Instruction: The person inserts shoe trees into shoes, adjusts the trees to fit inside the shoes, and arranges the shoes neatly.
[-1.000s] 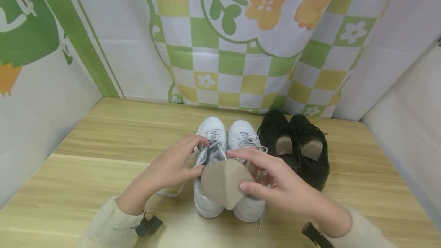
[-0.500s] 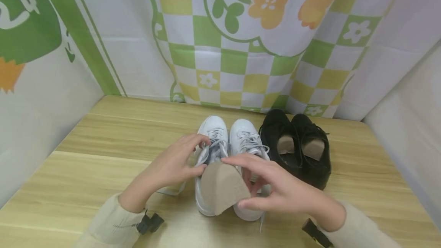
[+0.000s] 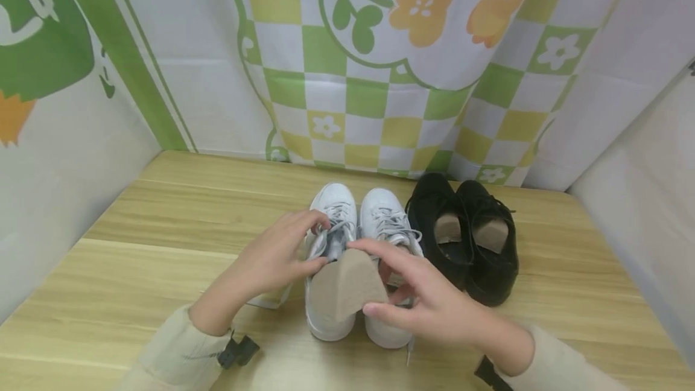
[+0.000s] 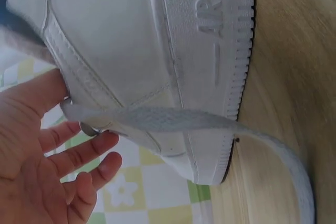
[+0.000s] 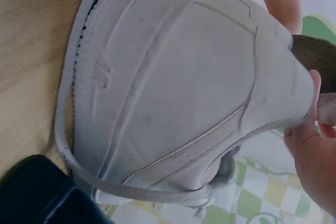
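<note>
Two white sneakers stand side by side, toes away from me: the left sneaker (image 3: 332, 198) and the right sneaker (image 3: 379, 203). My left hand (image 3: 277, 255) holds the left sneaker at its opening, forefinger by the laces and thumb at the collar. In the left wrist view the other fingers curl loosely beside the shoe's side (image 4: 115, 40). Between thumb and forefinger, my right hand (image 3: 440, 297) pinches a folded brown cardboard insert (image 3: 347, 288) over the left sneaker's heel opening. The right wrist view shows this cardboard (image 5: 320, 59) partly hidden behind the right sneaker's side (image 5: 184, 77).
A pair of black shoes (image 3: 491, 270) stands to the right, with cardboard (image 3: 491, 235) inside each. A loose lace (image 4: 278, 145) trails from the left sneaker onto the wooden table (image 3: 163, 294). Behind hangs a checked, flowered cloth (image 3: 369, 95).
My right hand has shifted slightly left with the cardboard, which has tilted and turned over the left sneaker. My left hand stays at that sneaker's opening.
</note>
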### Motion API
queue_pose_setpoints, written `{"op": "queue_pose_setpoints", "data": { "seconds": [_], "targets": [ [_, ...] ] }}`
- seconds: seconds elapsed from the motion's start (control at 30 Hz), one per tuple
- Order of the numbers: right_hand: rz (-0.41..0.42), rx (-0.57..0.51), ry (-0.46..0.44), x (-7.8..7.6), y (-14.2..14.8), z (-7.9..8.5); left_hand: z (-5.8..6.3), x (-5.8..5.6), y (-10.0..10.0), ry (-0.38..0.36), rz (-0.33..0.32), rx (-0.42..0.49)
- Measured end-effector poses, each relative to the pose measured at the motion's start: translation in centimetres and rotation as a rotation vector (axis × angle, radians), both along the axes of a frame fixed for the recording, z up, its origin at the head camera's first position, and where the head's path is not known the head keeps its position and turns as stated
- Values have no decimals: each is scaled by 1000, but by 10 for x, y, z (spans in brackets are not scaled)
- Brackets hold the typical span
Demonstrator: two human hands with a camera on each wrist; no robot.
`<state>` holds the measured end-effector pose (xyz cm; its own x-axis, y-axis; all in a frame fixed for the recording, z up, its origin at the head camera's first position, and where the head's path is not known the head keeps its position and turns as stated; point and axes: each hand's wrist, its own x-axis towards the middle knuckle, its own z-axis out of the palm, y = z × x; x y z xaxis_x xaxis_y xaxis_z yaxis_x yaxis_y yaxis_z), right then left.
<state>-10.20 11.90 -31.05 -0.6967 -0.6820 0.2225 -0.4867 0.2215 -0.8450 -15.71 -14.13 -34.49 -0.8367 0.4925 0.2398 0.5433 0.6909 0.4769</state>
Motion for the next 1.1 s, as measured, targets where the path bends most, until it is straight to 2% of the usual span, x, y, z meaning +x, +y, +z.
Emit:
{"op": "queue_pose_setpoints", "data": {
  "seconds": [0.17, 0.37, 0.6, 0.73, 0.83, 0.97, 1.03, 1.1],
  "targets": [
    [31, 48, 81, 3, 1, 1, -1, -3, 7, 44, 37, -39],
    [64, 120, 188, 6, 0, 5, 7, -6, 14, 117, 51, -131],
    [56, 132, 176, 2, -1, 11, 11, -8, 21, 189, 58, -280],
    [66, 149, 227, 2, 3, 10, 8, -9, 21, 162, 61, -225],
    [64, 155, 232, 0, 5, 9, 7, -9, 18, 129, 55, -148],
    [40, 149, 212, -3, 2, 8, 7, -10, 14, 106, 31, -96],
    [26, 159, 244, -3, -2, 6, 8, -10, 13, 90, 31, -86],
    [7, 178, 321, -1, -6, 4, 9, -10, 11, 72, 32, -72]
  ]
}}
